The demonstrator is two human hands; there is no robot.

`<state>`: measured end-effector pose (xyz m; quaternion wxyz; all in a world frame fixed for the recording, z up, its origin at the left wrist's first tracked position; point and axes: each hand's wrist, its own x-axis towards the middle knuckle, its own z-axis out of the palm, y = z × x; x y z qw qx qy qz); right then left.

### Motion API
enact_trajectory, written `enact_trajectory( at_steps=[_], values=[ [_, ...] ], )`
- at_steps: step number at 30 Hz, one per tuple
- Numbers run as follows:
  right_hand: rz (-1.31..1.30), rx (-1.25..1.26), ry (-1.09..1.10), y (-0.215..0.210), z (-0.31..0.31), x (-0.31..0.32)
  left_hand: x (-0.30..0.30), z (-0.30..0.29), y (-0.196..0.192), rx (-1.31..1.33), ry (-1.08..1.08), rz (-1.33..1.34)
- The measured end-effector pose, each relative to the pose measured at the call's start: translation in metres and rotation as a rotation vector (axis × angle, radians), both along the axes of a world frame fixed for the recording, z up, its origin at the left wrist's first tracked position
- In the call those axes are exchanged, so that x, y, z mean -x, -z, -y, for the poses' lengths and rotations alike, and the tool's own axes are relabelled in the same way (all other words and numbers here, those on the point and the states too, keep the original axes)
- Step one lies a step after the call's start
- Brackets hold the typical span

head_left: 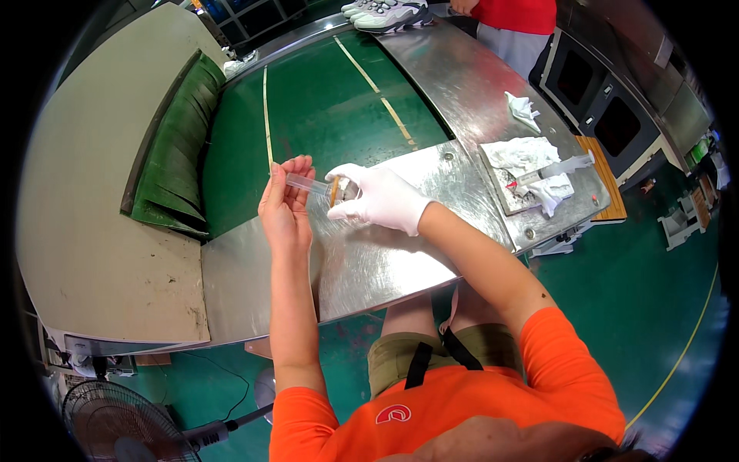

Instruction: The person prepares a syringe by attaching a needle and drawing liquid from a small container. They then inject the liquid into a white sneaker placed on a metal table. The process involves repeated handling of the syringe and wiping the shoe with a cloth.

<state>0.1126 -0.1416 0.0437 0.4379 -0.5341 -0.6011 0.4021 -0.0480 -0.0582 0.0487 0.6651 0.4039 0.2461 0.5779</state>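
Observation:
My bare left hand [285, 206] pinches a clear plastic tube [309, 184] that looks like a syringe barrel, lying nearly level above the metal table. In a white glove, my right hand [385, 200] grips a small clear container with an orange-brown rim [334, 192]. The container is tilted, its rim against or very close to the tube's right end; whether they touch I cannot tell. Glove and fingers hide most of the container. To the right, a second syringe [566, 165] rests across crumpled white paper [522, 155] on a grey slab.
A green conveyor belt [308, 100] runs ahead, with a green strip curtain [173, 154] and a cream panel [108, 177] at its left. White sneakers [392, 15] stand at the far end. Another person [516, 15] is at the far right. A fan [123, 423] stands lower left.

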Motion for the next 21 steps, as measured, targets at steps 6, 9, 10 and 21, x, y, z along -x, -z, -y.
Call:
enact_trajectory(
  at_steps=[6,9,10,21],
  values=[
    [0.216,-0.234,0.139,0.012,-0.002,0.008,-0.002,0.004,0.0,-0.017,0.0,-0.037],
    [-0.013,-0.054,0.05,0.001,0.001,0.006,0.001,0.002,0.002,-0.047,0.031,-0.041],
    [-0.072,0.008,0.026,-0.003,0.002,0.005,0.001,0.002,0.002,-0.05,0.041,-0.037],
    [-0.462,0.327,-0.17,-0.019,0.009,-0.008,0.004,0.002,0.003,-0.094,0.141,0.007]
  ],
)
